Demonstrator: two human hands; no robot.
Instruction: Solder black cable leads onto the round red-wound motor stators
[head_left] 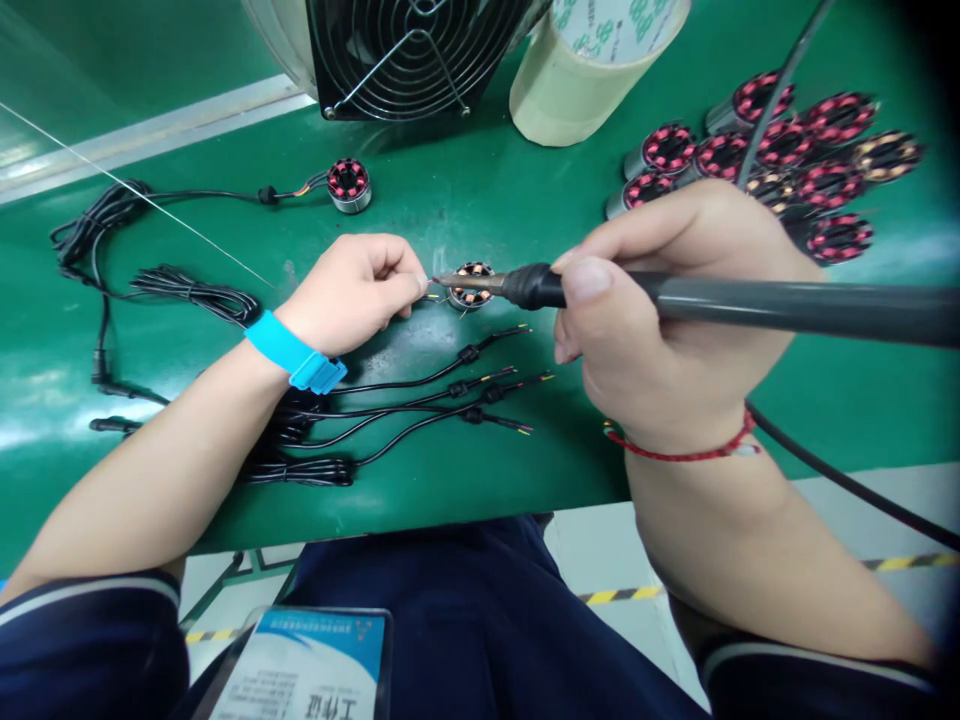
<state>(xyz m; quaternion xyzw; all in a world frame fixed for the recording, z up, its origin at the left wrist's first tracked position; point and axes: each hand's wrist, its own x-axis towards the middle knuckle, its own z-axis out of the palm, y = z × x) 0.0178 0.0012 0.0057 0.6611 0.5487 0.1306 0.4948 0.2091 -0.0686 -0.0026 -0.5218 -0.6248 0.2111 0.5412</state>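
My right hand (667,330) grips a soldering iron (810,308) like a pen, its tip pointing left. The tip lies over a small motor stator (469,300) with copper windings and reaches almost to my left fingertips. My left hand (360,290), with a blue wrist strap (289,350), pinches thin coloured wire ends (430,296) beside the stator. Whether the tip touches a wire is too small to tell. Below lie several black cables (405,382) with stripped coloured ends.
A fan (420,50) with a wire guard stands at the back, beside a wide tape roll (562,100). Several red-wound stators (784,145) cluster at the right. One stator (349,185) with a coiled cable (105,220) attached sits at the left on the green table (570,450).
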